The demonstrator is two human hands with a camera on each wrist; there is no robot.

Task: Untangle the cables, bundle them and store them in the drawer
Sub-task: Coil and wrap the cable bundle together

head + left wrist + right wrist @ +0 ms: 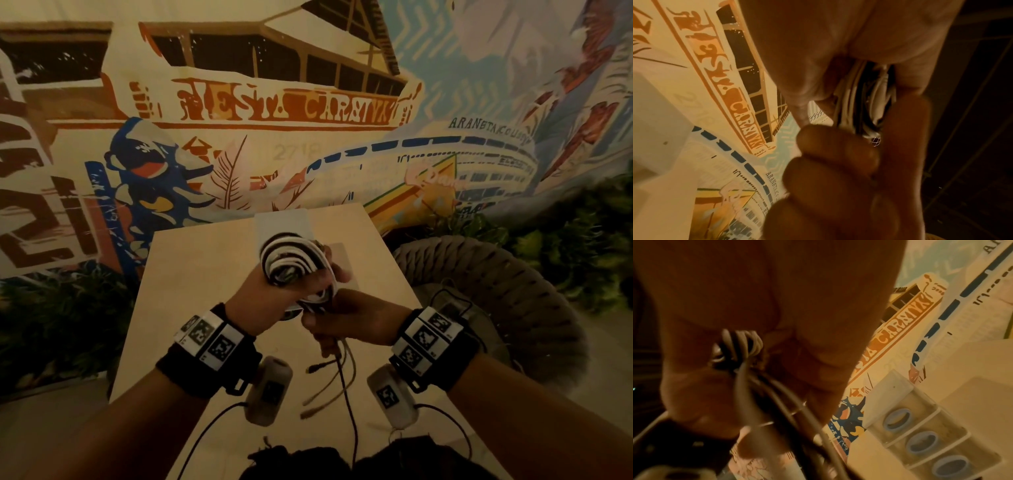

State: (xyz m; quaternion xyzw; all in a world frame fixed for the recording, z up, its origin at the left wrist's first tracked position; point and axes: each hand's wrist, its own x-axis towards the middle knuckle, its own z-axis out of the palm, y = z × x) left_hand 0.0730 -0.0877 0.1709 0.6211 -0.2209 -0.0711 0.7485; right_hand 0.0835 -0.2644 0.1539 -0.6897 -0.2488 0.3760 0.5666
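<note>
- Head view: left hand [274, 294] is gripping the coil [291, 260] of black and white cables, fingers curled round its lower part; the coil is standing up and away from that grip, held above the table [191, 274].
- Right hand [352, 322] is sitting just beside the coil's lower end, on the near side, and is pinching the loose tails [337, 373], which are hanging from the coil toward the person and trailing onto the table.
- Judgement: the next wrap is turning on this. The tails are running along the coil's long axis, so they need to go crosswise round its waist; the right hand is the nearer one for that.
- Left wrist view: fingers [838, 146] are closing round white and dark strands [865, 104]. The coil's top is cut off and the thumb side is blurred.
- Right wrist view: strands are bunching under the curled fingers [719, 395] and streaming out below the coil end. Which strand is being pinched is hard to make out.
- A clear organiser [920, 426] with three round blue-rimmed items is sitting past the coil on the table. I cannot tell whether it is the drawer; no open drawer is showing in any view.
</note>
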